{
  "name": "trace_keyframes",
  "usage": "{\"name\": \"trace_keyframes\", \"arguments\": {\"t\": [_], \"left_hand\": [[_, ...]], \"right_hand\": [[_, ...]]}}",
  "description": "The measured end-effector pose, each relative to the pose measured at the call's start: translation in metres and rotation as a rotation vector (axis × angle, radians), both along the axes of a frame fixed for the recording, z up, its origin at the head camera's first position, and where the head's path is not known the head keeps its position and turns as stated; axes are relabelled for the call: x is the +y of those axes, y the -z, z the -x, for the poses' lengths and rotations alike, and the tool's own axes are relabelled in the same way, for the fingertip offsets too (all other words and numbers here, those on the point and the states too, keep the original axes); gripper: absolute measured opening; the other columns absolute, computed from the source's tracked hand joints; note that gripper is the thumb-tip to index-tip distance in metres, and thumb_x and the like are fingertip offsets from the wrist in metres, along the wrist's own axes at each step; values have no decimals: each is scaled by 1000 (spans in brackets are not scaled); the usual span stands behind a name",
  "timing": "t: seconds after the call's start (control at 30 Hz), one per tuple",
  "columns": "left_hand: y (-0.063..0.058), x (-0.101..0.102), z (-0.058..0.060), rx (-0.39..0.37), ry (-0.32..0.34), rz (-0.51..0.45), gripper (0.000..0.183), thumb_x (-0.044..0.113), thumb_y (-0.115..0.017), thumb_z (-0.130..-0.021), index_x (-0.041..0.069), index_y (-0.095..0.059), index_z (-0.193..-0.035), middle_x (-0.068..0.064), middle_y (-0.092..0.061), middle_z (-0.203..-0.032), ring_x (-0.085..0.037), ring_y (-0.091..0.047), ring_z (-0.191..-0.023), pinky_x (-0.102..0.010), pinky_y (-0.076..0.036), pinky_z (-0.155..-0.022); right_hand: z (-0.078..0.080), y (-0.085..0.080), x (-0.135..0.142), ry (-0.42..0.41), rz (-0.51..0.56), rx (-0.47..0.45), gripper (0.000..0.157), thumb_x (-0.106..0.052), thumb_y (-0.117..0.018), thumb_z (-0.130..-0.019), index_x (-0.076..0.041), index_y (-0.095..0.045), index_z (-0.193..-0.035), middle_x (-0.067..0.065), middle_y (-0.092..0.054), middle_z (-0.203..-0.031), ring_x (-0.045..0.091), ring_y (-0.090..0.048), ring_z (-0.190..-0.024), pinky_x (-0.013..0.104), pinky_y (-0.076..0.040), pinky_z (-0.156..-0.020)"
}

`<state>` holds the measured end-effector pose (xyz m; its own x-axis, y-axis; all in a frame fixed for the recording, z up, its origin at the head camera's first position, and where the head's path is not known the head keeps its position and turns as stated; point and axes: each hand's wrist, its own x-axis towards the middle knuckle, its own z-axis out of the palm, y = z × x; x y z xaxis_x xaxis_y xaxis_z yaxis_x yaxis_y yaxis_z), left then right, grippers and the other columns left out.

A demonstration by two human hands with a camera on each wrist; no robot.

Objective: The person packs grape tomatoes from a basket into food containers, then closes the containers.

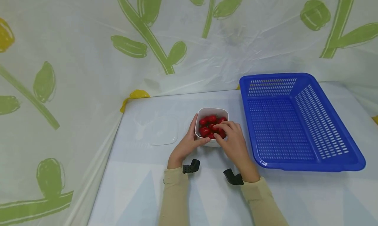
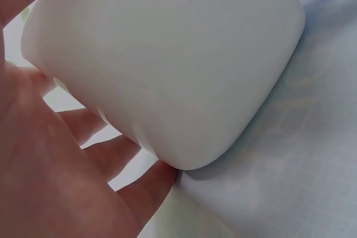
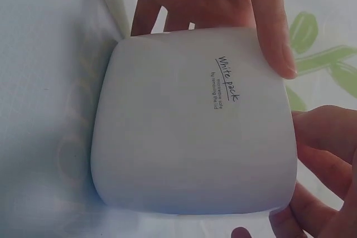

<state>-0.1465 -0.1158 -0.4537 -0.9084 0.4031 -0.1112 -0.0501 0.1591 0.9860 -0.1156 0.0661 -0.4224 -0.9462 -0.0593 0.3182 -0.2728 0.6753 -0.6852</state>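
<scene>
Several red cherry tomatoes (image 1: pixel 204 131) fill a white plastic container (image 1: pixel 212 143), which stands on the table. My left hand (image 1: pixel 189 144) grips the container's left side, its thumb along the near rim and its fingers around the wall. Printed "White pack" lettering shows on the container's wall (image 3: pixel 184 126) in the right wrist view. My right hand (image 1: pixel 234 144) reaches over the right rim with bent fingers, thumb and index fingertips among the tomatoes. I cannot tell whether they pinch one.
A large blue plastic basket (image 1: pixel 282 127) with slotted sides stands close to the right of the container. To the left, a clear, lid-like piece (image 1: pixel 163 131) lies flat on the pale table (image 1: pixel 136 173). Behind hangs a white sheet (image 1: pixel 206 62) with green leaf prints.
</scene>
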Motion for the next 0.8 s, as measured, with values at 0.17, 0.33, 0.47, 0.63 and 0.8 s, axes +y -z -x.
{"name": "trace_keyframes", "arguments": {"t": [0.17, 0.33, 0.47, 0.63, 0.8], "left_hand": [[3, 0, 1, 31, -28, -9, 91, 35, -70, -75, 44, -6, -139, 17, -13, -143, -16, -24, -128, -41, -39, -91], [-2, -3, 1, 26, -32, 23, 91, 39, -67, -77, 40, -3, -140, 13, -11, -145, -19, -19, -131, -42, -33, -97], [-6, -11, 1, 36, -71, 26, 86, 35, -65, -80, 39, -4, -140, 5, -14, -147, -17, -19, -132, -43, -26, -101], [-13, -28, 0, 71, -180, 59, 72, 38, -61, -82, 37, -18, -139, 4, -25, -144, -15, -25, -130, -43, -26, -102], [-19, -49, -5, 83, -336, 167, 64, 46, -58, -82, 35, -27, -137, 11, -23, -142, -21, -23, -131, -43, -24, -102]], "right_hand": [[1, -1, -3, 13, 7, 18, 24, -14, -69, -78, -11, -65, -101, 7, -54, -109, 25, -40, -101, 40, -36, -77], [-1, -1, -8, 43, 35, 44, 22, -15, -67, -79, -11, -66, -101, 7, -55, -110, 26, -39, -103, 46, -30, -84], [-3, -3, -12, 43, 86, 89, 21, -14, -63, -82, -12, -65, -102, 4, -55, -110, 22, -40, -106, 42, -33, -88], [-10, -10, -22, -54, 233, 168, 18, -11, -59, -85, -11, -63, -103, -1, -55, -108, 13, -49, -101, 30, -46, -80], [-15, -11, -48, -211, 368, 167, 18, -11, -55, -88, -11, -63, -104, -4, -55, -105, 9, -54, -88, 24, -48, -76]]}}
